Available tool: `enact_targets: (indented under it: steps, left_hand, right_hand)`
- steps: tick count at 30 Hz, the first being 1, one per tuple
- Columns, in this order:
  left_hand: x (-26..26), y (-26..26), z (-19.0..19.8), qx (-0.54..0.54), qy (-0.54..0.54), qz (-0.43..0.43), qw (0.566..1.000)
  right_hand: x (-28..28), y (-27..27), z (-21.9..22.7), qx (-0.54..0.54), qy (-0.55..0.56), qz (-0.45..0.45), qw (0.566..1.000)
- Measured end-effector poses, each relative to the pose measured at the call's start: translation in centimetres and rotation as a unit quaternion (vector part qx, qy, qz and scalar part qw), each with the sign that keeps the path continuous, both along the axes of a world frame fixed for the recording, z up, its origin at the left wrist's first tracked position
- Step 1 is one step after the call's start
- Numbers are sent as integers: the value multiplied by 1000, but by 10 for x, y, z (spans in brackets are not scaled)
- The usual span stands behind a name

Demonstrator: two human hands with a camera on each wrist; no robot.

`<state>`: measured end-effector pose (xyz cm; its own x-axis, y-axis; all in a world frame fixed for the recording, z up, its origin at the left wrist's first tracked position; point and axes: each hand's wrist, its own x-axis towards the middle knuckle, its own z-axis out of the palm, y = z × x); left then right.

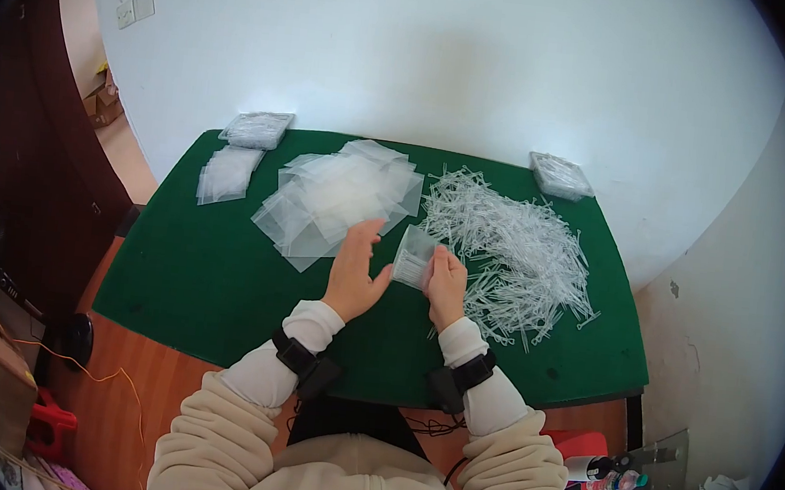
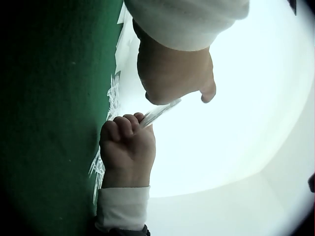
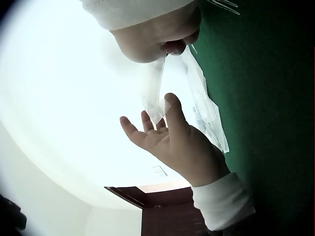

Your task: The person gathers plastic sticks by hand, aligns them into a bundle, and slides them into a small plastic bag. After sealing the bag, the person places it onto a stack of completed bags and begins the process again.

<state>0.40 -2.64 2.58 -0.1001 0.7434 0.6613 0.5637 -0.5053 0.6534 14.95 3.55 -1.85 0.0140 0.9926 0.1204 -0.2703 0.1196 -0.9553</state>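
A small clear bag (image 1: pixel 412 258) with thin clear pieces inside is pinched at its right side by the right hand (image 1: pixel 446 286). In the left wrist view the right hand (image 2: pixel 129 147) has its fingers curled on the bag (image 2: pixel 160 112). The left hand (image 1: pixel 353 274) is beside the bag's left edge, fingers spread and extended; in the right wrist view the left hand (image 3: pixel 182 145) shows its fingers apart near the bag (image 3: pixel 154 93). Whether the left thumb touches the bag, I cannot tell.
Flat clear bags (image 1: pixel 345 193) lie heaped behind the left hand. Loose clear sticks (image 1: pixel 524 258) spread on the right of the green table (image 1: pixel 210 275). Filled bags (image 1: pixel 258 129) stand at the back left, smaller bags (image 1: pixel 228 174) before them, another filled stack (image 1: pixel 562 175) at the back right.
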Motion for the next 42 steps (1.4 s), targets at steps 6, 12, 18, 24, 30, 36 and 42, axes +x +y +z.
enact_targets:
  steps: [6, 12, 18, 24, 30, 36, 42]
  left_hand:
    - [-3, -2, 7, 86, 228, -42, 969]
    - [-9, 6, -3, 85, 207, -91, 970]
    - [-12, 11, -9, 75, 168, -79, 980]
    - [-17, 20, -24, 48, 62, -31, 996]
    - [-13, 15, -19, -45, -57, -7, 997]
    - [-16, 14, -20, -60, -17, 20, 998]
    - [-17, 15, -18, -60, -22, 27, 998]
  right_hand:
    - [1, 2, -8, -1, -62, 41, 997]
    - [-6, 4, -20, 84, -103, -2, 991]
    - [-5, -7, 4, 285, -266, -146, 909]
    - [-1, -15, 20, 403, -334, -43, 851]
    - [-5, -22, 21, 328, -295, 15, 897]
    - [-4, -19, 10, 225, -238, 68, 942]
    - [-6, -17, 6, 161, -171, 91, 968]
